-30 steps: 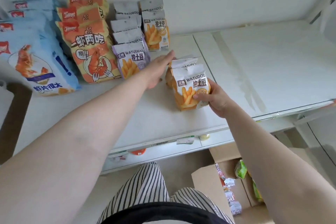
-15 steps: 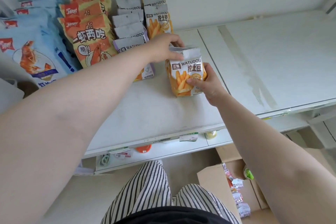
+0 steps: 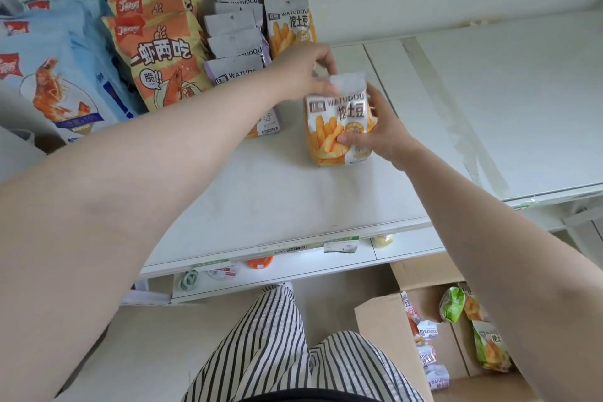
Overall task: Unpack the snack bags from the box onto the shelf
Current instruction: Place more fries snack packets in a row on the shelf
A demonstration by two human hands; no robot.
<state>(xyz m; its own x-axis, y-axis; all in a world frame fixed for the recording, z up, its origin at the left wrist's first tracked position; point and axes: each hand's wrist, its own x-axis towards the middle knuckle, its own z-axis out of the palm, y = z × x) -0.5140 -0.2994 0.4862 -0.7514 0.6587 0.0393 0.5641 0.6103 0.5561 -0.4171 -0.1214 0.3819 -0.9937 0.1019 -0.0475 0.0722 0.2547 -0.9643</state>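
Observation:
An orange-and-white fries snack bag (image 3: 329,130) stands on the white shelf (image 3: 277,192), a little right of the stocked rows. My right hand (image 3: 375,134) grips its right side, thumb across the front. My left hand (image 3: 303,72) pinches the bag's top seal from the left. At least one more bag seems to stand right behind it, mostly hidden. On the floor at lower right, the open cardboard box (image 3: 385,326) holds several more snack bags (image 3: 489,346).
Rows of bags fill the shelf's back left: blue shrimp chips (image 3: 55,75), orange shrimp chips (image 3: 160,55), purple fries bags (image 3: 235,39), orange fries bags (image 3: 290,19). The shelf's right half (image 3: 489,101) is bare. A lower shelf edge with price tags (image 3: 293,250) runs below.
My left hand rose from beside the bag and took hold of its top seal. Both hands shifted the bag slightly back on the shelf and stood it more upright.

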